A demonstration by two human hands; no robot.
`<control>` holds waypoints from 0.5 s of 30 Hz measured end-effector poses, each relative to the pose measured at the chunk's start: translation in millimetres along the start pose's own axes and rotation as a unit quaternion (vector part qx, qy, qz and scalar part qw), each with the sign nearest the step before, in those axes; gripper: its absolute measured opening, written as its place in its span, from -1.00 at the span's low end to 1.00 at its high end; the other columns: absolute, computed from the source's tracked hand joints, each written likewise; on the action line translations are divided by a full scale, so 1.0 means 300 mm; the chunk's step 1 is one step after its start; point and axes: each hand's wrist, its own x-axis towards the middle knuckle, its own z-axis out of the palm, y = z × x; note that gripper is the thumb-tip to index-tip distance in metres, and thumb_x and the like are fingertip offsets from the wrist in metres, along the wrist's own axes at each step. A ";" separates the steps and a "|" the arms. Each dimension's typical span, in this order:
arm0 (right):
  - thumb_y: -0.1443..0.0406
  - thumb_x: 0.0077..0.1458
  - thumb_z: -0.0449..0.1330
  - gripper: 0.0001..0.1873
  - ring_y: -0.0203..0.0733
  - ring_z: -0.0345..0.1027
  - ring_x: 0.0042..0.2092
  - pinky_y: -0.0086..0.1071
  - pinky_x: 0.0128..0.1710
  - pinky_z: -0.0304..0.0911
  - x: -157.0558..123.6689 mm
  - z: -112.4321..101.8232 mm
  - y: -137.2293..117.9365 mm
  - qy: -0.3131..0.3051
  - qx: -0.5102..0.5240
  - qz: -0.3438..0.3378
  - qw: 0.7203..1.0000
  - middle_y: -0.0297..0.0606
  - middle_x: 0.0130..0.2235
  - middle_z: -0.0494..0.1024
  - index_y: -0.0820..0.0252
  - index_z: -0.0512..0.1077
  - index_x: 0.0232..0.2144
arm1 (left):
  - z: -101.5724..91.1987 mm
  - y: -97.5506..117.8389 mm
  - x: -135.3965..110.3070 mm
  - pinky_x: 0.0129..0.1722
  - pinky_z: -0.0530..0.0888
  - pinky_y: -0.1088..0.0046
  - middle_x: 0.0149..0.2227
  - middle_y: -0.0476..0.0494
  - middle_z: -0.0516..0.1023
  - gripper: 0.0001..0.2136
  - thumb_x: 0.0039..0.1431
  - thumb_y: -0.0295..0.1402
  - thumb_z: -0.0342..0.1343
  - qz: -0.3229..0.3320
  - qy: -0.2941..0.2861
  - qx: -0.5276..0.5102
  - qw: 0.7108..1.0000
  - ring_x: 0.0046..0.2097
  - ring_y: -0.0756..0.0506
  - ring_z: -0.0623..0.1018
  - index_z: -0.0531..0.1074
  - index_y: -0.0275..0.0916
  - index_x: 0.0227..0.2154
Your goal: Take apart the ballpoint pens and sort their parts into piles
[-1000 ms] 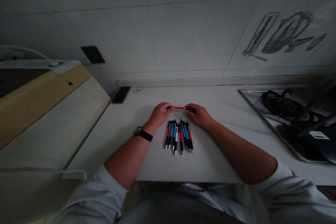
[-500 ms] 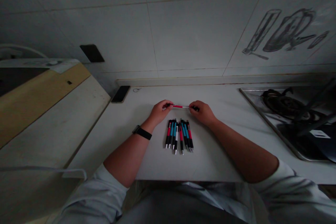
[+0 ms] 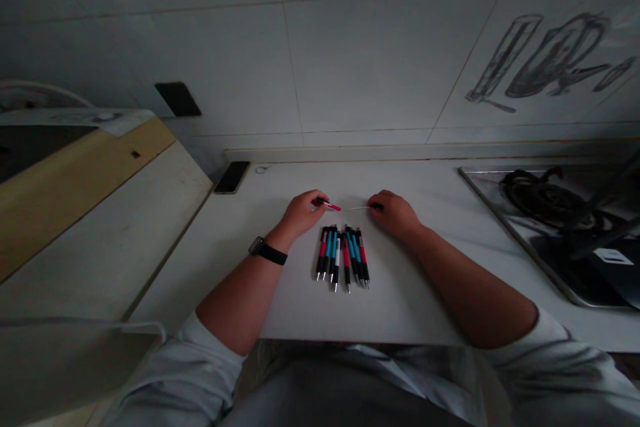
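My left hand (image 3: 305,209) is closed on a red pen barrel (image 3: 334,206) with a black end, which points right and slightly down. In my closed right hand (image 3: 397,212) is a black pen piece (image 3: 379,206). A thin white refill (image 3: 357,207) sticks out of it toward the left. Between the barrel and the refill's tip there is a small gap. Just below my hands lie several click pens (image 3: 337,257) in red, blue and white, side by side with their metal tips toward me.
The pens lie on a white countertop (image 3: 300,310). A phone (image 3: 232,177) and a small ring (image 3: 261,169) are at the back left. To the right sits a gas stove (image 3: 500,233) with a metal rim. A pale cabinet-like box (image 3: 125,213) stands at the left.
The pen has come apart: the red barrel is now separate from the refill. My right hand has moved a little to the right, and the barrel tilts down more.
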 end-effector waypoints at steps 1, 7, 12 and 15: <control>0.34 0.17 0.18 -0.79 -0.13 0.44 -0.17 -0.32 -0.11 0.29 -0.002 -0.007 -0.003 0.003 -0.002 -0.003 1.000 -0.14 -0.15 0.57 0.13 0.62 -0.21 | -0.006 0.003 -0.001 -0.04 0.51 0.36 -0.18 -0.08 0.66 -0.86 0.22 -0.44 0.18 0.001 0.002 0.000 1.000 -0.15 -0.08 0.60 0.57 -0.19 -0.18; 0.38 0.16 0.20 -0.79 -0.12 0.44 -0.19 -0.32 -0.15 0.29 -0.010 -0.054 -0.002 0.002 -0.047 -0.010 0.999 -0.14 -0.15 0.58 0.12 0.63 -0.22 | -0.066 0.010 0.004 -0.04 0.51 0.34 -0.17 -0.11 0.66 -0.87 0.20 -0.35 0.25 -0.020 0.027 -0.002 0.999 -0.17 -0.09 0.60 0.59 -0.18 -0.20; 0.33 0.20 0.19 -0.80 -0.11 0.47 -0.19 -0.30 -0.14 0.31 -0.006 -0.077 0.019 0.028 -0.051 -0.013 0.998 -0.15 -0.14 0.59 0.11 0.62 -0.21 | -0.191 -0.013 0.009 -0.06 0.51 0.36 -0.18 -0.14 0.66 -0.85 0.23 -0.28 0.20 -0.060 0.052 -0.014 0.997 -0.15 -0.10 0.61 0.57 -0.21 -0.21; 0.32 0.20 0.19 -0.80 -0.10 0.46 -0.20 -0.27 -0.17 0.31 -0.005 -0.082 0.023 0.045 -0.061 -0.008 0.997 -0.13 -0.14 0.59 0.11 0.63 -0.21 | -0.269 -0.040 -0.008 -0.12 0.50 0.38 -0.20 -0.14 0.66 -0.80 0.22 -0.25 0.18 -0.100 0.025 0.003 0.995 -0.17 -0.11 0.61 0.56 -0.21 -0.17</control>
